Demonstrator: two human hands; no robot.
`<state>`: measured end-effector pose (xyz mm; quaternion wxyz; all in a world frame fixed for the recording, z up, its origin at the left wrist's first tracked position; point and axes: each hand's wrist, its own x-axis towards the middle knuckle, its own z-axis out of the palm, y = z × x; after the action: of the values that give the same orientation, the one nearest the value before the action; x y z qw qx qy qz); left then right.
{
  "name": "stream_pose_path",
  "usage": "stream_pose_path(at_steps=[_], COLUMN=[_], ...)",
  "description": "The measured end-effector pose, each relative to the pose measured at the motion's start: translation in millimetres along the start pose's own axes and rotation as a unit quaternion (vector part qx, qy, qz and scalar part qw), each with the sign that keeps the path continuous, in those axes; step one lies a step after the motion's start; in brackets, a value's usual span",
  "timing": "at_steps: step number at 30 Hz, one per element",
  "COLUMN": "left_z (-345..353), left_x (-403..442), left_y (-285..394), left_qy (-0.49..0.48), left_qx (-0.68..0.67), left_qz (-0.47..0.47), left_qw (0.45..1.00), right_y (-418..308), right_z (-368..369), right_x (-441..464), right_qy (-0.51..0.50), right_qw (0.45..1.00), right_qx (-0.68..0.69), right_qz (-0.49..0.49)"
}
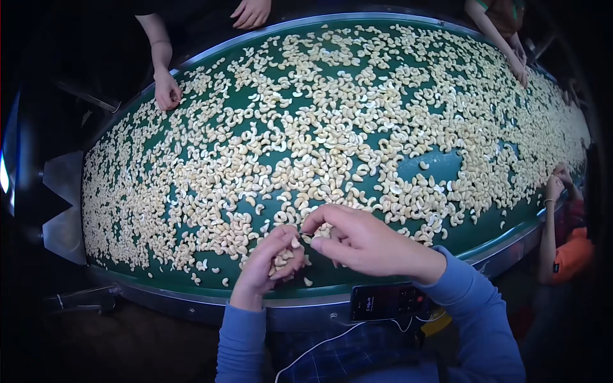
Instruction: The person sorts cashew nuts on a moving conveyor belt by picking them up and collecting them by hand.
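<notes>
Many pale cashew nuts (332, 137) lie spread over a green conveyor belt (440, 167). My left hand (271, 258) is cupped palm up above the belt's near edge, its fingers curled round several cashews (282, 260). Just to its right, my right hand (357, 239) has thumb and forefinger drawn together, with cashews (324, 231) showing between the fingers and palm. The fingertips of both hands come close together; whether they touch I cannot tell.
A metal rim (287, 313) borders the belt. A phone (383, 301) with a white cable (319, 345) lies at the near rim. Across the belt, another person's hand (167, 90) touches cashews. More people's hands reach in at the right. Metal guide plates (64, 236) stand at the left end.
</notes>
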<state>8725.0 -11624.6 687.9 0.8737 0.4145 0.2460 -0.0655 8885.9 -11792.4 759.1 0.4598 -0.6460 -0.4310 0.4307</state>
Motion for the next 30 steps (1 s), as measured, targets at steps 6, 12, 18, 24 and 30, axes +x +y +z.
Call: stream_pose_path(at_steps=[6, 12, 18, 24, 30], left_z=[49.3, 74.1, 92.4, 119.6, 133.6], left_x=[38.3, 59.1, 69.4, 81.8, 90.7], left_y=[-54.0, -55.5, -62.4, -67.9, -78.6], left_qy=[-0.106, -0.121, -0.141, -0.138, -0.135], left_qx=[-0.239, -0.293, -0.318, -0.29, -0.237], left_qz=[-0.072, -0.004, -0.028, -0.028, -0.015], left_qw=[0.962, 0.948, 0.937, 0.947, 0.962], right_y=[91.8, 86.1, 114.6, 98.2, 121.5], right_z=[-34.4, -64.1, -90.2, -105.7, -130.8], right_x=[-29.0, -100.1, -146.0, -124.9, -74.8], right_qy=[0.13, 0.048, 0.144, 0.245, 0.244], right_qw=[0.838, 0.864, 0.831, 0.867, 0.918], right_qx=[-0.526, -0.501, -0.521, -0.431, -0.313], right_qz=[-0.071, -0.019, 0.131, 0.044, -0.017])
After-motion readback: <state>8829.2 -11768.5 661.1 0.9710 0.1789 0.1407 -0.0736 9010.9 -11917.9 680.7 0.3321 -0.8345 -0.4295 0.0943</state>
